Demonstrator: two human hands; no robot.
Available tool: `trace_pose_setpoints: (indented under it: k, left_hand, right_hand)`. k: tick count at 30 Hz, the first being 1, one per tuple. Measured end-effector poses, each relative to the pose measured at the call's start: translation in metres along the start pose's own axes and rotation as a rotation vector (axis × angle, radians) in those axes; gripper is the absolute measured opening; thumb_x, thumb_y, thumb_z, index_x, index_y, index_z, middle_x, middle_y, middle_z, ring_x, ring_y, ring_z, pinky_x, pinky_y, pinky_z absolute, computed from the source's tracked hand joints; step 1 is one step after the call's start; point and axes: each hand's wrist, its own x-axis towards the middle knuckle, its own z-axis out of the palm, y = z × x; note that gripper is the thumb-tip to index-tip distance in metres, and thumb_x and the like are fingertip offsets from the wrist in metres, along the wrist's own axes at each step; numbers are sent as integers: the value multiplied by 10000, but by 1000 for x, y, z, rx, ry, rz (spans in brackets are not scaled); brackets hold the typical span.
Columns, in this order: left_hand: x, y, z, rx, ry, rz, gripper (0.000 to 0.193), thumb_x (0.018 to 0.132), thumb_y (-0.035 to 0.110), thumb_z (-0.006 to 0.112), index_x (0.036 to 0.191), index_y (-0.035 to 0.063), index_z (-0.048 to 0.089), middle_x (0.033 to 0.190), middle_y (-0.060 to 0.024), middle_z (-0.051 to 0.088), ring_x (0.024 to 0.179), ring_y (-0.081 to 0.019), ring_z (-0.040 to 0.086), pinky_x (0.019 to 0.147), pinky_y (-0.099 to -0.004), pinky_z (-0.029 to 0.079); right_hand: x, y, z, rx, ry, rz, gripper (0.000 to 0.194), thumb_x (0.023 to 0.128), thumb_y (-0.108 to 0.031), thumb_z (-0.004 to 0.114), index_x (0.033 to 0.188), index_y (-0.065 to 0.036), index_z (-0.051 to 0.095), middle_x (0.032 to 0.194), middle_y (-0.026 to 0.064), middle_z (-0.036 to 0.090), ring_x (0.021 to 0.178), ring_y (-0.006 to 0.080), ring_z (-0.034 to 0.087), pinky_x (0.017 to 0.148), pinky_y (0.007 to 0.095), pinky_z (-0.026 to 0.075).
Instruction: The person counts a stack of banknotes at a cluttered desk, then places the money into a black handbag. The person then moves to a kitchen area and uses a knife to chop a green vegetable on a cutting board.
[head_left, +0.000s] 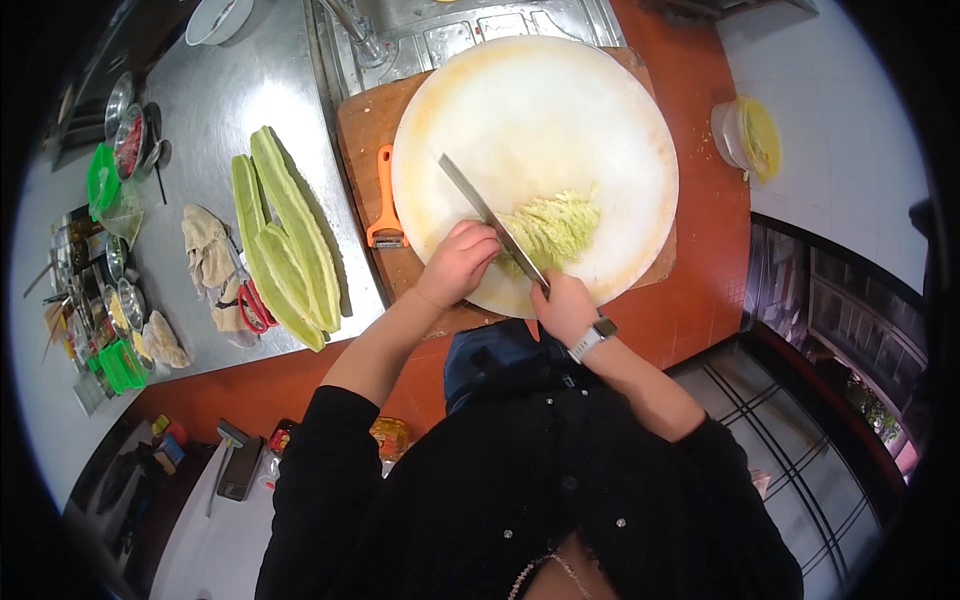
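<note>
A round white cutting board (540, 120) lies on a wooden board (367, 124) beside the sink. My right hand (564, 306), with a watch at its wrist, is closed round the handle of a cleaver (480, 202), whose blade points up and to the left. Thin pale-green vegetable slices (559, 225) are heaped to the right of the blade. My left hand (461, 259) rests with curled fingers against the blade's left side, near the board's lower left edge; what lies beneath its fingers is hidden. An orange peeler (385, 199) lies on the wooden board, left of the round one.
Peeled, halved green gourds (289, 247) lie on the steel counter (285, 90). Beside them are a cloth (206, 247) and red-handled scissors (255, 307). Bowls and green baskets (122, 366) stand farther left. A faucet (367, 45) is above; a yellow-rimmed container (759, 140) stands at right.
</note>
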Motion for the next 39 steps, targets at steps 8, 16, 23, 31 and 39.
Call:
trace_pose_setpoints:
  k: [8,16,23,31,39]
  left_hand:
    - [-1,-8,-1,-24,13,38,166,687,-17,676,827,19,595,910,-100,578,853,-295,549,758,-357,468]
    - [-2,-5,-2,-6,-18,27,154,682,-18,636,823,29,595,907,-82,572,859,-277,539,754,-341,468]
    - [-4,-3,-3,91,-45,6,163,684,-19,642,831,34,596,890,-83,572,831,-277,545,731,-346,470]
    - [-7,-3,-4,85,-16,-3,163,697,-12,643,849,29,599,898,-90,575,838,-280,548,745,-345,474]
    - [-11,-2,-5,82,-12,1,153,707,-15,633,849,19,587,897,-109,575,848,-295,546,756,-357,471]
  right_hand:
    - [9,-1,4,78,-55,122,220,812,-171,547,741,35,577,645,244,567,649,409,582,580,440,458]
    - [8,-4,3,-2,22,32,221,821,-169,531,746,35,574,608,207,593,559,355,600,586,429,496]
    - [12,-3,9,16,6,51,233,818,-190,537,757,28,589,632,223,585,569,374,578,570,434,472]
    - [9,-3,11,55,-25,68,242,815,-197,542,762,32,599,669,236,587,648,402,585,602,448,462]
    - [15,-1,17,-75,-29,72,247,814,-208,543,776,30,600,662,238,583,649,405,583,603,445,461]
